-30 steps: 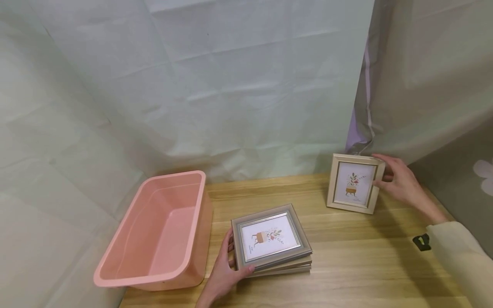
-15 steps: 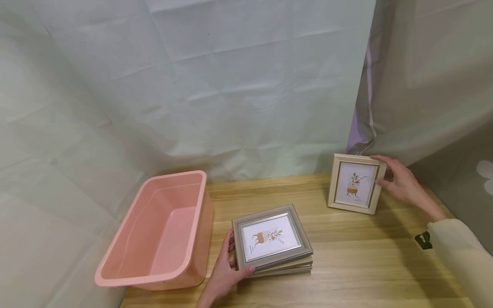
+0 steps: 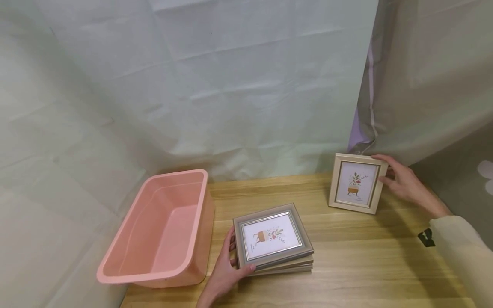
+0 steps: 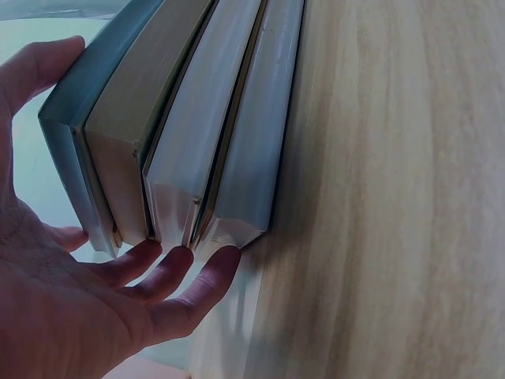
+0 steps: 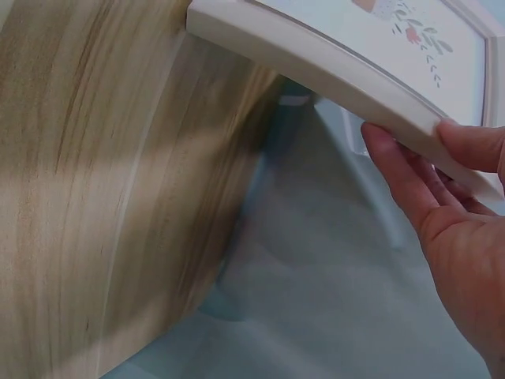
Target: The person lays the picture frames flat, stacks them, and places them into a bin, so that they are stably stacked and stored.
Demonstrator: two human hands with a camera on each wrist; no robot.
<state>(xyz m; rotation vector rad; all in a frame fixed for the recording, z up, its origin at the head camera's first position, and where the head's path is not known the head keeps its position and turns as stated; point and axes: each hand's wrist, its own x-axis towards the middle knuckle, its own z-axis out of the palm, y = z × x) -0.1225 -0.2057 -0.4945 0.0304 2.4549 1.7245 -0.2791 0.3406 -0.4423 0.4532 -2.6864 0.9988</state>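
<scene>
A stack of several picture frames lies on the wooden table, a grey frame with a potted-plant print on top. My left hand grips its near left corner, thumb at the top frame's edge and fingertips along the side of the stack; the left wrist view shows those fingers against the frame ends. At the back right, a cream picture frame stands upright, leaning slightly back. My right hand holds it by its right edge, with the thumb on the front and fingers behind, as the right wrist view also shows.
A pink plastic tub stands at the left, nothing visible inside. Pale cloth hangs behind the table, and a darker curtain hangs at the right. A small black clip-like item shows beside the right sleeve.
My right thumb has slid slightly toward the cream frame's outer edge. The left hand and the stack stay as they were.
</scene>
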